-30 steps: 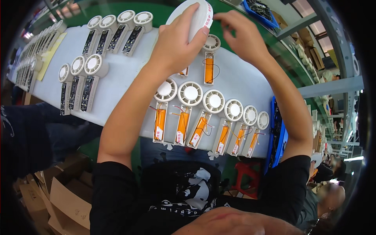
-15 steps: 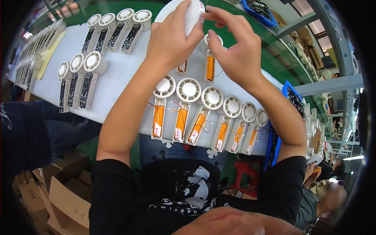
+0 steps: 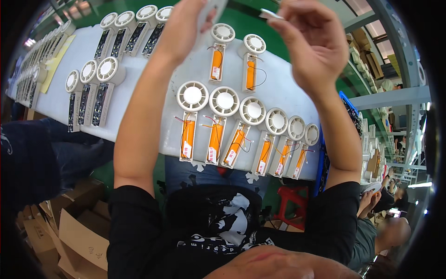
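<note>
My left hand [image 3: 182, 30] is at the top of the view, closed on a white roll [image 3: 213, 13], which looks like a label roll and is partly cut off by the picture's edge. My right hand [image 3: 320, 49] is raised to the right of it, thumb and forefinger pinching a small white label [image 3: 270, 15]. Between and below the arms lie white handheld fan bodies on the table. A row of several in front, such as this fan body [image 3: 224, 101], has orange batteries [image 3: 215, 139] with white labels. Beyond them, one fan body [image 3: 222, 32] has a labelled battery; another fan body [image 3: 254, 44] shows no label.
To the left on the white table [image 3: 134, 100] stand more fan bodies [image 3: 109, 69] with dark circuit boards in their handles. Blue bins [image 3: 346, 109] flank the table's right end. Cardboard boxes [image 3: 81, 237] and a red stool [image 3: 291, 204] are below. Co-workers sit at the right.
My hands have moved apart: the left one went up and left with the roll, the right one to the right. The small white label now shows in my right fingers.
</note>
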{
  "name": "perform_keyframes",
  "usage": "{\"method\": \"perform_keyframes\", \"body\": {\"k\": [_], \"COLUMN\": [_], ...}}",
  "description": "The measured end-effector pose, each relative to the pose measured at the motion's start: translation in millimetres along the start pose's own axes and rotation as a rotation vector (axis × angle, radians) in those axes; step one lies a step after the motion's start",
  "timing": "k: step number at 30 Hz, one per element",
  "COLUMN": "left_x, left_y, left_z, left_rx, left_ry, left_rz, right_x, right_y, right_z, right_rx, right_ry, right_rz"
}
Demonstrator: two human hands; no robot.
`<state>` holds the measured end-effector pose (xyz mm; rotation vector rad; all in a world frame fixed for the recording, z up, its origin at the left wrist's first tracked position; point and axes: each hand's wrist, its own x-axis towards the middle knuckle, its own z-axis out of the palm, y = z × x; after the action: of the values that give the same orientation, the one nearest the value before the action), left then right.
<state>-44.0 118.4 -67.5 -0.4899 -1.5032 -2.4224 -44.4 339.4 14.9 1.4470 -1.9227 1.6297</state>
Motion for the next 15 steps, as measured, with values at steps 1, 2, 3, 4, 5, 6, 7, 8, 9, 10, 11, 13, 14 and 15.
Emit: {"method": "perform_keyframes", "body": {"k": [1, 2, 3, 4, 5, 6, 7, 8, 9, 10, 11, 13, 14, 15], "left_x": [-1.7, -4.0, -4.5, -5.2, -7.5, -9.6, -11.7, -13.2, -14.2, -14.4, -14.3, -14.5, -14.7, -14.8], "left_y": [-1.6, -4.6, -3.3, -1.6, -0.5, 0.3, 1.2, 2.9, 5.2, 8.4, 10.8, 10.4, 8.2, 5.0], "left_z": [1.4, 5.3, 14.9, 20.4, 22.8, 24.6, 26.2, 29.1, 34.8, 42.7, 50.2, 51.4, 45.5, 38.5], "left_rx": [-0.001, 0.075, 0.146, 0.217, 0.213, 0.277, 0.341, 0.402, 0.397, 0.39, 0.382, 0.377, 0.456, 0.535], "left_ry": [0.005, 0.026, 0.038, 0.049, 0.05, 0.036, 0.022, 0.004, 0.003, 0.041, 0.08, 0.116, 0.107, 0.101], "left_rz": [-0.001, 0.067, 0.134, 0.202, 0.2, 0.225, 0.249, 0.274, 0.272, 0.27, 0.267, 0.262, 0.251, 0.24], "right_x": [-2.7, -6.2, -12.5, -21.1, -30.7, -38.6, -44.9, -50.7, -55.8, -59.8, -62.9, -66.3, -67.5, -68.5], "right_y": [4.4, 7.7, 11.3, 16.3, 20.8, 24.4, 26.7, 26.5, 26.4, 27.7, 30.2, 36.7, 38.8, 40.8], "right_z": [-10.9, -17.8, -21.9, -25.0, -27.3, -28.3, -27.8, -26.3, -24.5, -22.3, -21.1, -19.1, -17.7, -16.0], "right_rx": [-0.021, -0.043, -0.049, -0.06, -0.066, -0.071, -0.072, -0.119, -0.166, -0.21, -0.21, -0.241, -0.255, -0.254], "right_ry": [-0.011, -0.023, -0.02, -0.122, -0.228, -0.334, -0.335, -0.315, -0.294, -0.272, -0.271, -0.263, -0.259, -0.26], "right_rz": [0.019, 0.038, 0.042, 0.239, 0.437, 0.636, 0.64, 0.703, 0.766, 0.827, 0.83, 0.804, 0.79, 0.79]}}
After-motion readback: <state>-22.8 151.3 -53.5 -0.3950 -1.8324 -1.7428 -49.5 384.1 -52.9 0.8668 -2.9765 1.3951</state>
